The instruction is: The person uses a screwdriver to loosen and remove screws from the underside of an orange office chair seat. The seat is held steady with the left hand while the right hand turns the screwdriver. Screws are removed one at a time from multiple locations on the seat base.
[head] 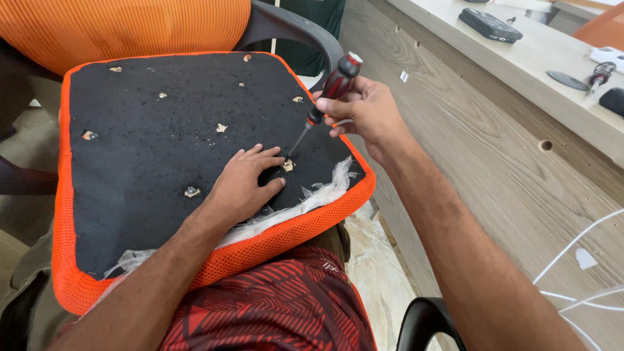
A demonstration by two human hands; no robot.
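An upturned chair seat (143,156), black felt underneath with an orange mesh border, rests across my lap. Several small holes with pale torn edges dot the black surface. My left hand (244,182) lies flat on it near the front right corner, fingers spread around one hole (288,165). My right hand (364,110) grips a red-and-black screwdriver (331,91), tilted, with its tip down at that hole beside my left fingers. White plastic wrap (325,188) is bunched along the seat's near edge.
An orange mesh chair back (130,26) and black armrest (299,29) stand behind the seat. A wood-grain desk panel (507,169) runs along the right, its top (539,58) holding a black case, a second screwdriver and dark discs. White cables (578,247) hang at right.
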